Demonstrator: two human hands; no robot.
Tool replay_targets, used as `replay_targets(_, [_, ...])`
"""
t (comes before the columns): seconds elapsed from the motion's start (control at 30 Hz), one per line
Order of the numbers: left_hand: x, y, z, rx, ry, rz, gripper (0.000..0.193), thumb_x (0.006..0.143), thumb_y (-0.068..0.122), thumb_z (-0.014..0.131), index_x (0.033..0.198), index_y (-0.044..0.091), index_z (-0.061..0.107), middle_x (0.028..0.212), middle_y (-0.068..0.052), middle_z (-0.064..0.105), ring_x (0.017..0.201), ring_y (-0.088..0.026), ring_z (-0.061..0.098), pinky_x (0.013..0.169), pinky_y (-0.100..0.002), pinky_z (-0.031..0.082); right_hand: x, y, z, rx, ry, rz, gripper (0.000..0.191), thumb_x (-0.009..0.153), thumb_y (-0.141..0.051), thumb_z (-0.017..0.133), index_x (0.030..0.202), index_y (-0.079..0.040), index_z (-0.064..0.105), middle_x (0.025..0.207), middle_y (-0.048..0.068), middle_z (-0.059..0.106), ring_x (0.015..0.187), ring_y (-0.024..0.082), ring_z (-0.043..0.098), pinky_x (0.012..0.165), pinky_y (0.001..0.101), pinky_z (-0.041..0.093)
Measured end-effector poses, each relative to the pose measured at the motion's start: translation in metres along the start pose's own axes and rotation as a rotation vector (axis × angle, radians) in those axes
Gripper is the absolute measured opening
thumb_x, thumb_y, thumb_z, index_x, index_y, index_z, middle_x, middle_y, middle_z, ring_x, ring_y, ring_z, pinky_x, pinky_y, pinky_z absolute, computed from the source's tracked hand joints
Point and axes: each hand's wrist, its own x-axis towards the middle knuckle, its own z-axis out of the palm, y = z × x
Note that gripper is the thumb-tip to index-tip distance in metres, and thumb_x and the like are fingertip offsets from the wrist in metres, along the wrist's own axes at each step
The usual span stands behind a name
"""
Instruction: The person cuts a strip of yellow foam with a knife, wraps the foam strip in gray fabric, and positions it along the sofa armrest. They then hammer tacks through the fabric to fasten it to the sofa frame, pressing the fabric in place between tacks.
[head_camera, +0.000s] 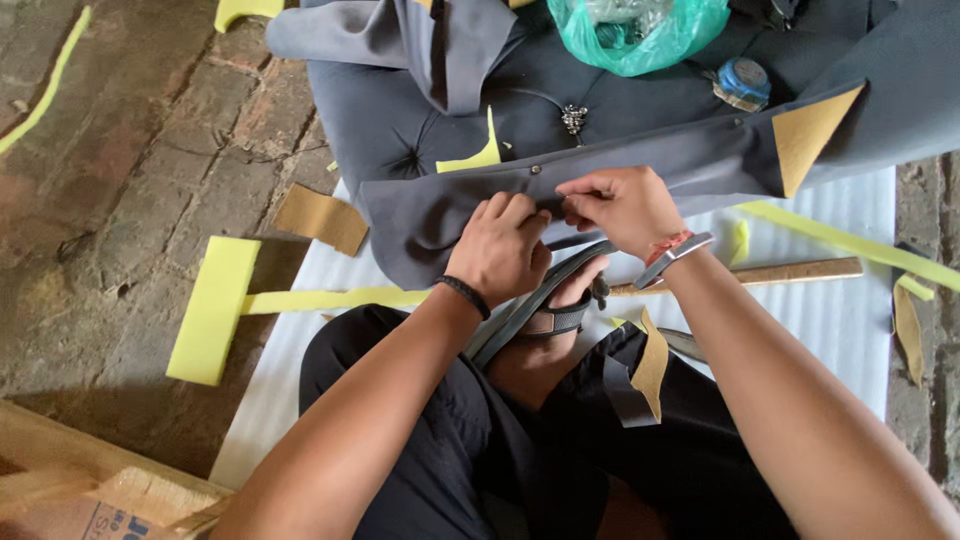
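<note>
1. Grey fabric flap lies at centre frame, folded off the tufted cushion at 12 o'clock, which brings its edge within reach.
2. Left hand is clenched on the flap's lower edge, pressing it flat to hold it taut.
3. Right hand pinches the same edge just beside a metal stud, fingertips closed on the cloth.
4. Foam strips lie at 9 o'clock on the white sheet; a wooden stick rests at 3 o'clock, handy.
</note>
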Motion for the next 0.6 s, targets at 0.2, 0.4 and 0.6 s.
replay_targets(0.2, [0.003,0.003,0.001,-0.049,0.077,-0.06,0.015,0.079,0.011,0.072,0.093,0.007,0.076,0.09,-0.007,0.062,0.087,-0.029,0.061,0.082,-0.042,0.05,0.005,-0.023,-0.007,-0.211,-0.071,0.11,0.016,0.092,-0.018,0.073,0.098,-0.006,0.08,0.077,0.005,0.078,0.07,0.009,0.074,0.067,0.0269,0.06])
replay_targets(0.4, [0.008,0.0,0.007,-0.072,0.168,-0.119,0.004,0.08,0.012,0.079,0.079,0.01,0.076,0.08,-0.005,0.063,0.077,-0.027,0.064,0.073,-0.04,0.054,0.013,-0.035,-0.006,-0.385,-0.15,0.217,0.018,0.088,-0.023,0.072,0.096,-0.01,0.083,0.077,0.004,0.079,0.068,0.011,0.075,0.066,0.0285,0.06])
replay_targets(0.6, [0.013,-0.006,0.013,-0.131,0.159,-0.283,0.005,0.076,0.016,0.081,0.08,0.017,0.078,0.079,-0.001,0.066,0.077,-0.025,0.068,0.068,-0.038,0.054,0.016,-0.046,-0.002,-0.506,-0.178,0.321,0.02,0.09,-0.028,0.07,0.098,-0.016,0.083,0.073,0.008,0.077,0.065,0.014,0.073,0.068,0.0317,0.059])
